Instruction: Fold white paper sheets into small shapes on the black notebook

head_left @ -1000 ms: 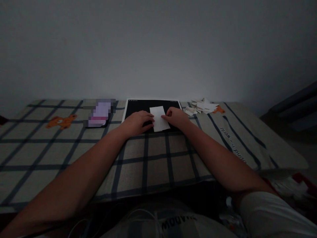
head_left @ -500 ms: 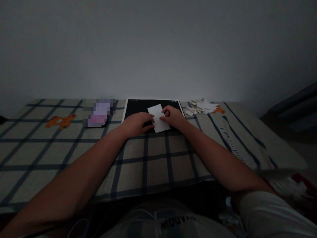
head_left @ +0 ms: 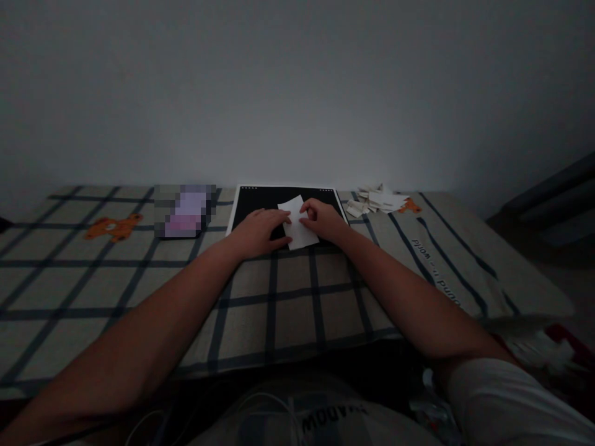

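Observation:
A small white sheet of paper (head_left: 302, 234) lies tilted over a black mat with a white border (head_left: 248, 201), between my two hands. My left hand (head_left: 263, 232) holds the paper's left edge, fingertips above and thumb lower down. On the other side, my right hand (head_left: 323, 218) has curled fingers, its thumb and forefinger pinching the paper near its upper right part. The sheet's top edge looks slightly bent. What the undersides of my fingers do is hidden.
A pile of white paper pieces (head_left: 379, 199) lies right of the mat. A phone-like object (head_left: 186, 214), blurred by pixels, lies to the left. A checked cloth (head_left: 292, 291) covers the table, which backs onto a grey wall (head_left: 297, 93).
The paper's top edge has gone from nearly straight to slightly curved. Both hands have shifted only a little, and the left thumb sits slightly farther onto the sheet.

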Motion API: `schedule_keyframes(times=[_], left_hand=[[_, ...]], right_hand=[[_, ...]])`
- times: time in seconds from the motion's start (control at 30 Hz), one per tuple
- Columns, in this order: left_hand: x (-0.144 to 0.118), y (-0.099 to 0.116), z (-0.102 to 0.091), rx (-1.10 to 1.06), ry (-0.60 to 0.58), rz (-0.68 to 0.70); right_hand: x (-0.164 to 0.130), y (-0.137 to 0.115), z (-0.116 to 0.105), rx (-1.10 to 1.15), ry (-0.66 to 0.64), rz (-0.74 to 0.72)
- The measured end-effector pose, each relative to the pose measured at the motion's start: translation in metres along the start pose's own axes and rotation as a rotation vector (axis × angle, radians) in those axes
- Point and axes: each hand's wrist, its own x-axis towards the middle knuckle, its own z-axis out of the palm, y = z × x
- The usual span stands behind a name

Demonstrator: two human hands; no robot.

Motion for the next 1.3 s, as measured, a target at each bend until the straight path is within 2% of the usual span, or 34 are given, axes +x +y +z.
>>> schedule_keyframes(times=[0.23,0.5,0.63,0.73,0.9,1.07,1.3], left_hand=[[0.002,0.006,0.001,0.088,-0.073,-0.061],[0.0,0.007,0.0,0.058,-0.083,-0.05],[-0.002,0.005,-0.002,0.048,-0.082,-0.02],[-0.002,0.003,-0.001,0.056,-0.085,0.002],[-0.002,0.004,0.0,0.063,-0.105,0.018],[-0.003,0.003,-0.002,0.034,-0.103,0.037],[-0.003,-0.01,-0.005,0.022,-0.005,0.061]], right_hand=[[0.0,-0.003,0.0,0.077,0.017,-0.038],[0.0,-0.009,0.001,0.275,0.056,-0.046],[-0.001,-0.008,0.0,0.324,0.018,-0.058],[-0.001,-0.004,0.001,0.261,-0.015,-0.138],[0.002,0.006,0.004,0.058,0.004,-0.314],[0.003,0.01,0.008,-0.004,-0.103,-0.302],[0.002,0.007,0.011,-0.051,-0.177,-0.289]])
